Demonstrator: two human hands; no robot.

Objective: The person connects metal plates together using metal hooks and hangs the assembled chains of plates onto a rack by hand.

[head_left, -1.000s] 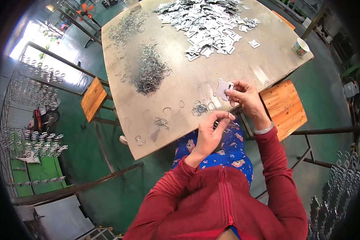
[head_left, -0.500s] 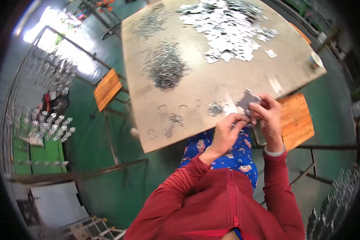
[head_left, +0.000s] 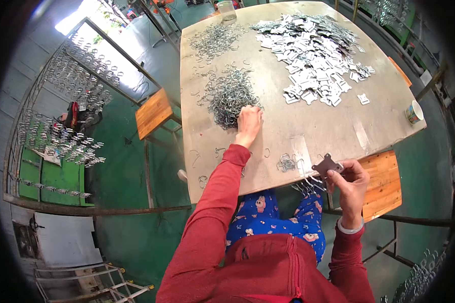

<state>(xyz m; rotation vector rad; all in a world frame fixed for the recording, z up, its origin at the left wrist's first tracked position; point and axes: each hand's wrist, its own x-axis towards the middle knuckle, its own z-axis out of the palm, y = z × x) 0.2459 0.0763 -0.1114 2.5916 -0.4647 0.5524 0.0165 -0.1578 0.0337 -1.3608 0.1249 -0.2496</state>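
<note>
Right hand (head_left: pixel 350 188), plate (head_left: pixel 326 165) near table edge (head_left: pixel 389 140)

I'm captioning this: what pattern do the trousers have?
The trousers are blue with small pink-and-white figures; they show best in the head view.

No legible text, labels, brands, numbers or signs. Cup (head_left: pixel 414 112) at desk's (head_left: pixel 273 146) two o'clock edge: printed, unreadable.

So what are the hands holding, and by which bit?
The right hand holds a flat metal plate by its right side. The left hand is at the hook pile; whether it grips any can't be told.
</note>
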